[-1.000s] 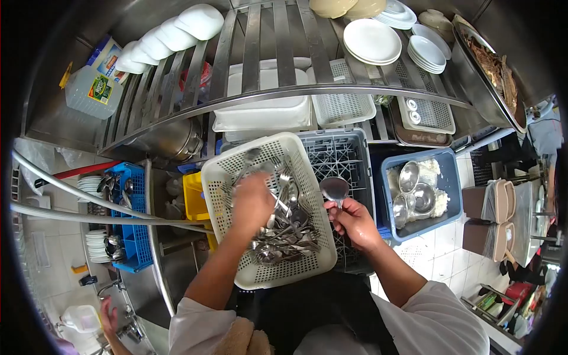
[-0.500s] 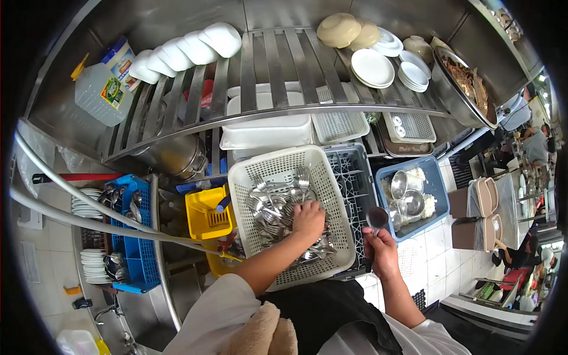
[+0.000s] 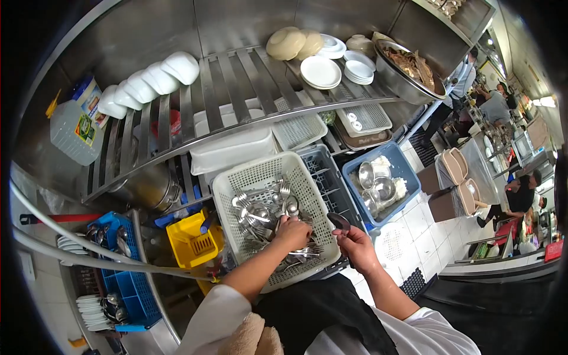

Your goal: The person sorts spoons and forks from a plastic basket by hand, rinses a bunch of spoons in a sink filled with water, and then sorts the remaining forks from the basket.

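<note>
A cream perforated basket [image 3: 231, 184] full of metal forks and spoons [image 3: 257, 212] sits in front of me, tilted a little. Inside it, my left hand [image 3: 292, 233] is closed at the cutlery; its fingertips are among the pieces, and what they grip is too small to make out. Just beyond the basket's right side, my right hand [image 3: 357, 247] is closed round a dark ladle-like spoon [image 3: 339, 222], bowl up. Under the basket, a grey dish rack [image 3: 331, 177] shows at the right.
A slatted steel shelf [image 3: 236, 127] with bowls and plates spans the far side. A yellow basket [image 3: 192, 239] and a blue cutlery rack [image 3: 133, 290] are at left. At right stands a blue tub [image 3: 414, 177] with metal bowls. People [image 3: 520, 192] are at the far right.
The view has turned toward the right. My left hand has moved within the cutlery. My right hand, still holding the dark spoon, has come closer to the basket's edge.
</note>
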A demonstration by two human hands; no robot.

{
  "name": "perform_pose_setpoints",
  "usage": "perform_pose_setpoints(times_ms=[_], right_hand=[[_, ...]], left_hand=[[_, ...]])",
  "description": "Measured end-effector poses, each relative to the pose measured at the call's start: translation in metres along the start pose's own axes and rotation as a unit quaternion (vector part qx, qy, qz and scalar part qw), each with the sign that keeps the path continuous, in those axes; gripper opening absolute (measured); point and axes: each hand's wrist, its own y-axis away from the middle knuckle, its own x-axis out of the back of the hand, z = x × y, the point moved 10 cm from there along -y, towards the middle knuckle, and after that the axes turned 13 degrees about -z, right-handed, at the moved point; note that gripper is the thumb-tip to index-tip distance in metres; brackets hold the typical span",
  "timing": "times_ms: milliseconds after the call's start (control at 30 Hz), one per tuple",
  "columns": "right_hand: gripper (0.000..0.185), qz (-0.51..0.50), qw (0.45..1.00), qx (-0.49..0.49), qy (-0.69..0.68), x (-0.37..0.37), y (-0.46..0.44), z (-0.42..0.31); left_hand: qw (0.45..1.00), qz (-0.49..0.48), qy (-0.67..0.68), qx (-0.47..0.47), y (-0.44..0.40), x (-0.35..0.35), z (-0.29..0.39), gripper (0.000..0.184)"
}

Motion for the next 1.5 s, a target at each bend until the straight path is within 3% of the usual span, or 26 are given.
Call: perform_pose_setpoints(times_ms=[67, 100, 167, 233, 267, 367, 400, 467, 500, 567, 633, 667, 700, 767, 900, 967, 1033, 1100, 1200, 1233, 1300, 1433, 1500], right_hand=[[0.020, 0.026, 1.000, 0.004, 0.010, 0.010, -0.010, -0.003], [0.021, 0.051, 0.999, 0.003, 0.019, 0.016, -0.015, -0.003], [0.024, 0.077, 0.997, -0.007, 0.014, 0.015, -0.035, -0.014], [0.029, -0.003, 0.999, -0.034, -0.030, 0.010, -0.069, -0.001], [0.032, -0.069, 0.997, 0.019, -0.001, -0.005, -0.086, -0.011], [0.041, -0.239, 0.962, 0.123, 0.048, -0.068, -0.115, -0.046], [0.041, -0.245, 0.961, 0.119, 0.043, -0.078, -0.131, -0.046], [0.044, -0.278, 0.932, 0.198, 0.120, -0.099, -0.154, -0.061], [0.041, -0.261, 0.947, 0.144, 0.119, -0.097, -0.163, -0.071], [0.038, -0.221, 0.965, 0.038, 0.138, -0.072, -0.202, -0.065], [0.045, -0.102, 0.989, 0.103, 0.005, -0.029, -0.213, -0.094], [0.052, -0.099, 0.991, 0.066, -0.059, -0.012, -0.211, -0.097], [0.059, -0.096, 0.988, 0.027, -0.121, 0.006, -0.209, -0.094], [0.067, -0.127, 0.977, 0.031, -0.169, 0.024, -0.210, -0.096], [0.055, -0.140, 0.979, -0.013, -0.148, 0.051, -0.190, -0.078], [0.050, -0.139, 0.976, -0.014, -0.168, 0.067, -0.181, -0.065], [0.045, -0.135, 0.973, -0.014, -0.188, 0.083, -0.168, -0.053], [0.037, -0.123, 0.984, -0.037, -0.125, 0.100, -0.158, -0.044], [0.027, -0.119, 0.981, -0.055, -0.143, 0.115, -0.156, -0.030], [0.024, -0.115, 0.981, -0.059, -0.146, 0.117, -0.157, -0.027], [0.018, -0.129, 0.978, -0.060, -0.156, 0.111, -0.160, -0.029], [0.015, -0.148, 0.983, -0.027, -0.107, 0.098, -0.159, -0.057], [0.015, -0.153, 0.983, -0.016, -0.099, 0.095, -0.152, -0.061]], left_hand=[[0.986, 0.148, 0.020, -0.068, 0.029, 0.021, 0.003, 0.010], [0.987, 0.145, 0.020, -0.070, 0.034, 0.022, -0.001, 0.010], [0.949, 0.293, 0.071, -0.094, 0.076, 0.062, 0.002, 0.007], [0.915, 0.370, 0.124, -0.105, 0.108, 0.091, -0.003, 0.009], [0.885, 0.415, 0.172, -0.119, 0.119, 0.100, -0.010, 0.011], [0.819, 0.493, 0.293, -0.018, 0.139, 0.126, -0.025, 0.009], [0.820, 0.492, 0.293, -0.009, 0.134, 0.134, -0.025, 0.009], [0.823, 0.467, 0.324, 0.008, 0.118, 0.149, -0.036, 0.014], [0.822, 0.469, 0.322, 0.018, 0.112, 0.154, -0.044, 0.014], [0.655, 0.473, 0.585, -0.068, 0.088, 0.139, -0.088, 0.023], [0.666, 0.500, 0.553, -0.027, 0.067, 0.122, -0.111, 0.029], [0.805, 0.433, 0.401, 0.057, 0.044, 0.115, -0.102, 0.032], [0.901, 0.341, 0.230, 0.138, 0.020, 0.103, -0.091, 0.036], [0.959, 0.251, 0.060, 0.114, -0.018, 0.077, -0.050, 0.041], [0.959, 0.249, -0.045, 0.127, -0.016, 0.059, -0.037, 0.044], [0.931, 0.255, -0.084, 0.247, 0.011, 0.069, -0.064, 0.042], [0.930, 0.206, -0.093, 0.290, 0.033, 0.079, -0.069, 0.041], [0.923, 0.163, -0.103, 0.334, 0.033, 0.079, -0.076, 0.040], [0.974, 0.174, -0.083, 0.121, -0.001, 0.087, -0.035, 0.033], [0.973, 0.174, -0.085, 0.127, -0.012, 0.086, -0.036, 0.033], [0.981, 0.144, -0.128, -0.028, -0.038, 0.070, -0.015, 0.028], [0.982, 0.105, -0.156, -0.034, -0.057, 0.073, -0.024, 0.022], [0.966, -0.032, -0.252, -0.047, -0.073, 0.050, -0.026, 0.018]])
